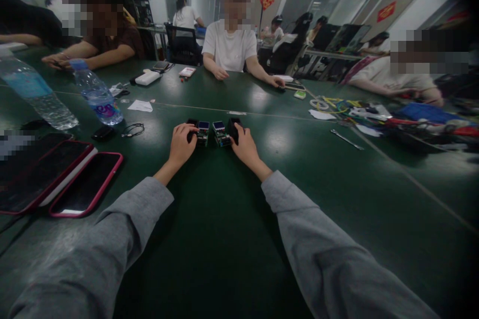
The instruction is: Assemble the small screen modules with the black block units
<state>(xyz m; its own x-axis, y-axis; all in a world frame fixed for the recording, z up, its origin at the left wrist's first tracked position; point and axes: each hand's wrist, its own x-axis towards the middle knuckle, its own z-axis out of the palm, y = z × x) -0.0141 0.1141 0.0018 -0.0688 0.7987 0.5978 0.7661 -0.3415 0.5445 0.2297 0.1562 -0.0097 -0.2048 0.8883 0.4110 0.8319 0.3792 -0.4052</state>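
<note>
My left hand (183, 140) is curled around the dark side of a small electronic device, whose green circuit board (202, 138) and little screen (203, 125) show beside the fingers. Opposite it, my right hand (244, 143) grips a black block (234, 126) at the side of a second such device. That one also has an exposed circuit board (223, 140) and a small screen (218, 126). A narrow gap separates the two devices on the dark green table (220, 219). Fingers cover part of both.
Left of my hands are two water bottles (98, 97) (39, 92), a red-edged phone (88, 184), a larger dark device (45, 172) and a thin cable loop (133, 130). To the right lie a wrench (346, 139) and a cable heap (407, 122). Other people sit around the table.
</note>
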